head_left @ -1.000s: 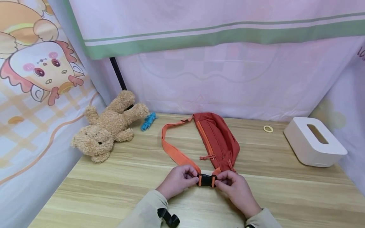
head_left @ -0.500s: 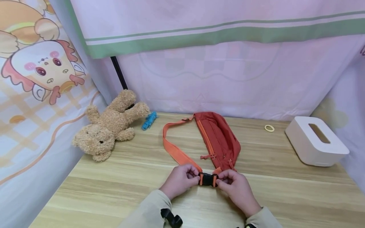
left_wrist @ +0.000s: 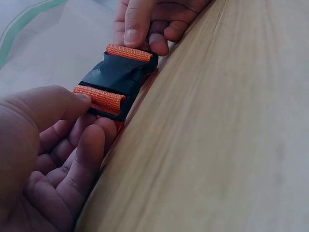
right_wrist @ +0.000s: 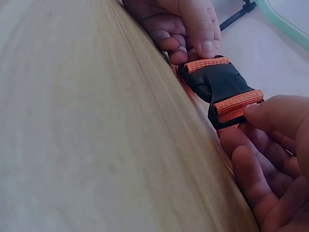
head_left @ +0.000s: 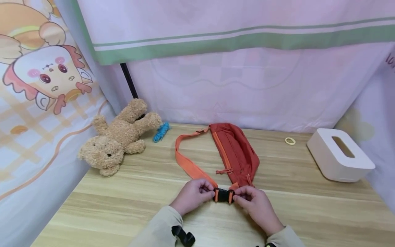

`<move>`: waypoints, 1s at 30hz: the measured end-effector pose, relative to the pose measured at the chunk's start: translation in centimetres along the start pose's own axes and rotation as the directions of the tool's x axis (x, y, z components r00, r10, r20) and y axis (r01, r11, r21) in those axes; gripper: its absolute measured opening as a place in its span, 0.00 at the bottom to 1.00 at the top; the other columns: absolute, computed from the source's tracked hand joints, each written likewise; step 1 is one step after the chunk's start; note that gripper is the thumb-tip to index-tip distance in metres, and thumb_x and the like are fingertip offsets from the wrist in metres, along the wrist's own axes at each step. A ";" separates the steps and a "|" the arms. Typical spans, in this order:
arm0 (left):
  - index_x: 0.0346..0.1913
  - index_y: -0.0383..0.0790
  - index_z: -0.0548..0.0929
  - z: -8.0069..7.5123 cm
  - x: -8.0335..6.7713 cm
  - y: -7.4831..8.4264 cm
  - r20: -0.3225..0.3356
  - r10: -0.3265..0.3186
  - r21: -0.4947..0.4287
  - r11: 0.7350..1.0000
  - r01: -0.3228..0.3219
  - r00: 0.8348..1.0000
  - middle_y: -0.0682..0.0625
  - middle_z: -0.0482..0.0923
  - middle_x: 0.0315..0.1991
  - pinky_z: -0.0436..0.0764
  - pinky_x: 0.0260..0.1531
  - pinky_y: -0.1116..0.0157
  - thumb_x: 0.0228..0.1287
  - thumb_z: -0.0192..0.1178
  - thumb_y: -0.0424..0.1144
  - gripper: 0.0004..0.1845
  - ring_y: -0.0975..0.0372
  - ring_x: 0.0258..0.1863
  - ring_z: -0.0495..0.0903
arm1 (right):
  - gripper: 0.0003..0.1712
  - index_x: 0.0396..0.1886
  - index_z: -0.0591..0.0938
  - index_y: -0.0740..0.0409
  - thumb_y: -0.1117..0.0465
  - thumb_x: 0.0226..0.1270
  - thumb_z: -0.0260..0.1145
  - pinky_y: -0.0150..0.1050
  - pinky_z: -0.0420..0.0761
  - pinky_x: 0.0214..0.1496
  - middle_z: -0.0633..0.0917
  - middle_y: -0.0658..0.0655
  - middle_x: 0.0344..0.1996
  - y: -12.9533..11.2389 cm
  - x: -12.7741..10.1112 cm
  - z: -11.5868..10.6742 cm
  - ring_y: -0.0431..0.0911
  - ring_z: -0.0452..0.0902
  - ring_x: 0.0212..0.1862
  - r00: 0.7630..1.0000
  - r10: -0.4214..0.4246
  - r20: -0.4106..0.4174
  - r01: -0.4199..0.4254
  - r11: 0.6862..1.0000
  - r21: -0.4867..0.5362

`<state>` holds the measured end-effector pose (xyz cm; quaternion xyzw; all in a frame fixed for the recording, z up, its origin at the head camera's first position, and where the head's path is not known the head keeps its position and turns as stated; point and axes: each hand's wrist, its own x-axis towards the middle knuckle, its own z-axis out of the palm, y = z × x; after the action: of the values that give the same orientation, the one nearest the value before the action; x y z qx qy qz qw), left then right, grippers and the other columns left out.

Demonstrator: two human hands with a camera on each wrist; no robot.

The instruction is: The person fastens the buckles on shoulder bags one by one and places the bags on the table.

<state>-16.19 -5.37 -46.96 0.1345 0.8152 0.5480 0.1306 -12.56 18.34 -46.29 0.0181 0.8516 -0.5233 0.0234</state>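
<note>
A red waist bag (head_left: pixel 236 152) with an orange strap (head_left: pixel 188 163) lies on the wooden table. Its black side-release buckle (head_left: pixel 223 195) is joined, the two halves pushed together, near the front of the bag. My left hand (head_left: pixel 194 195) pinches the buckle's left end between thumb and fingers. At the right end, my right hand (head_left: pixel 257 206) pinches the other half the same way. Both wrist views show the buckle (left_wrist: pixel 113 75) close over the table, with orange webbing (right_wrist: pixel 236 104) looped through each end and thumbs on top.
A tan teddy bear (head_left: pixel 123 132) lies at the left, with a bundle of blue cord (head_left: pixel 161 132) beside its foot. Toward the back right are a pale yellow ring (head_left: pixel 290 141) and a white tissue box (head_left: pixel 342 154). Patterned curtains (head_left: pixel 247 85) hang behind the table (head_left: pixel 123 206).
The head view shifts slightly. Both hands keep their pinch on the buckle's ends, and the bag stays where it was.
</note>
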 end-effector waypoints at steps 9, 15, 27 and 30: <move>0.36 0.46 0.84 -0.1 -0.2 0.1 0.007 0.003 -0.021 1.000 -0.003 1.000 0.55 0.82 0.32 0.80 0.26 0.67 0.66 0.68 0.40 0.03 0.64 0.26 0.79 | 0.06 0.36 0.86 0.53 0.62 0.61 0.75 0.33 0.78 0.34 0.85 0.50 0.34 0.3 0.0 -0.1 0.43 0.75 0.34 1.000 0.017 -0.003 -0.017 0.999 0.029; 0.37 0.45 0.84 -0.2 -0.3 0.3 0.006 0.016 -0.047 0.999 -0.016 1.000 0.54 0.82 0.31 0.80 0.24 0.67 0.67 0.67 0.39 0.03 0.63 0.26 0.79 | 0.06 0.37 0.87 0.54 0.62 0.61 0.75 0.33 0.79 0.34 0.86 0.50 0.35 0.2 -0.1 -0.2 0.43 0.76 0.34 1.000 0.013 -0.004 -0.013 0.999 0.050; 0.38 0.48 0.82 -0.1 -0.7 0.7 0.010 0.065 0.013 0.998 -0.065 0.998 0.57 0.82 0.33 0.80 0.27 0.68 0.69 0.65 0.41 0.03 0.65 0.29 0.78 | 0.07 0.36 0.87 0.51 0.63 0.60 0.76 0.33 0.82 0.40 0.87 0.50 0.40 -0.3 -0.6 -0.2 0.40 0.81 0.37 0.996 -0.086 -0.012 0.086 0.996 0.033; 0.37 0.50 0.82 -0.1 -0.6 0.6 0.003 0.083 0.062 0.995 -0.083 0.997 0.59 0.82 0.35 0.80 0.34 0.68 0.70 0.64 0.41 0.02 0.66 0.33 0.79 | 0.08 0.37 0.87 0.50 0.64 0.60 0.76 0.33 0.83 0.41 0.87 0.49 0.40 -0.3 -0.7 -0.2 0.39 0.82 0.38 0.994 -0.108 -0.019 0.108 0.994 0.019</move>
<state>-15.62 -5.50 -46.31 0.1724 0.8254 0.5274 0.1036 -11.93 18.38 -45.93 -0.0229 0.8462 -0.5322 -0.0130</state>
